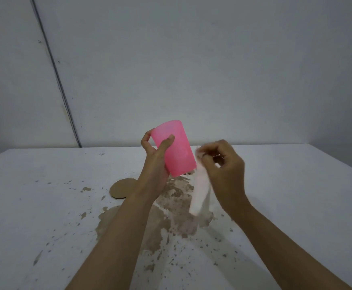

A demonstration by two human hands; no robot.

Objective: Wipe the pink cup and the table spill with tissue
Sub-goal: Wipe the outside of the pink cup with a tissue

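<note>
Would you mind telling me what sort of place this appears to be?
Probably a bare workroom or test space, not a furnished kitchen: a plain white table stained by a brown spill stands against blank grey wall panels, with only a cardboard disc lying on it.

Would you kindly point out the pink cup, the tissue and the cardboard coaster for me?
pink cup [176, 149]: head view, middle of its side wall.
tissue [200, 191]: head view, middle of the hanging strip.
cardboard coaster [121, 188]: head view, centre of the visible part.

No readable text, label, brand, number or sign on anything here.
</note>
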